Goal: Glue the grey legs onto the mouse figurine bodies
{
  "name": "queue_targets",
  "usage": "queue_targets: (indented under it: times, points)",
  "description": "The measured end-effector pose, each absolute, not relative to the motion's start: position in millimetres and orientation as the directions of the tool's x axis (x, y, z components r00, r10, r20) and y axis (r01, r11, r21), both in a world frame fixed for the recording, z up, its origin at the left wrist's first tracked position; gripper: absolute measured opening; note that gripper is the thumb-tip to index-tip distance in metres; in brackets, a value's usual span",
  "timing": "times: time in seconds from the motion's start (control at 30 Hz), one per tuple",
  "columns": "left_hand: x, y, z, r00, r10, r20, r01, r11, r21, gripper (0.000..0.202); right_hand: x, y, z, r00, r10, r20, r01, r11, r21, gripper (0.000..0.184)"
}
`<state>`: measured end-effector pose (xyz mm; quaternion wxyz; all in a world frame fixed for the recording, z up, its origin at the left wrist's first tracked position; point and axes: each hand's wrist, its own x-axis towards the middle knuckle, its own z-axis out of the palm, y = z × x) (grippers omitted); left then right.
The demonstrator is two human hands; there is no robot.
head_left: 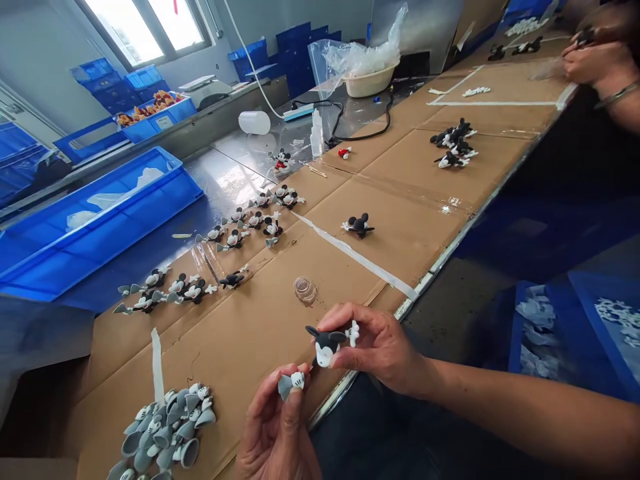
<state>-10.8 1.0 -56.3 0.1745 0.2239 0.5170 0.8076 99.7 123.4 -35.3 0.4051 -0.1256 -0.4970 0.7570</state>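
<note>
My right hand pinches a small black-and-white mouse figure with a white glove hand sticking out, just above the near edge of the cardboard-covered table. My left hand is closed on a small grey cone-shaped sleeve piece with a white glove, held just below and left of the figure. A pile of several more grey sleeve pieces lies at the near left. Rows of assembled figures stand further back on the cardboard.
A small clear round cap sits ahead of my hands. One figure stands alone mid-table, a cluster lies farther right. Blue bins line the left. Another person's hands work at the far right. A glue bottle stands behind.
</note>
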Motion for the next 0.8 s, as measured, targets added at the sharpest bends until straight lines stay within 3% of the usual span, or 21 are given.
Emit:
queue_targets:
  times: [0.2, 0.4, 0.6, 0.8]
  points:
    - [-9, 1, -49, -0.886, 0.463, 0.033, -0.138, -0.33, 0.934, 0.027, 100, 126, -36, -0.654, 0.741, 0.156, -0.457, -0.222, -0.861, 0.03]
    - [0, 4, -45, -0.911, 0.41, 0.036, -0.108, -0.323, 0.94, 0.032, 100, 125, -34, -0.659, 0.739, 0.139, -0.459, -0.248, -0.853, 0.035]
    - [8, 9, -50, -0.898, 0.341, 0.277, 0.167, -0.319, 0.933, 0.022, 103, 123, -36, -0.676, 0.727, 0.12, -0.393, -0.217, -0.894, 0.037]
    - [16, 12, -49, -0.868, 0.345, 0.358, 0.286, -0.244, 0.927, 0.025, 103, 121, -38, -0.649, 0.735, 0.197, -0.384, -0.093, -0.919, 0.034]
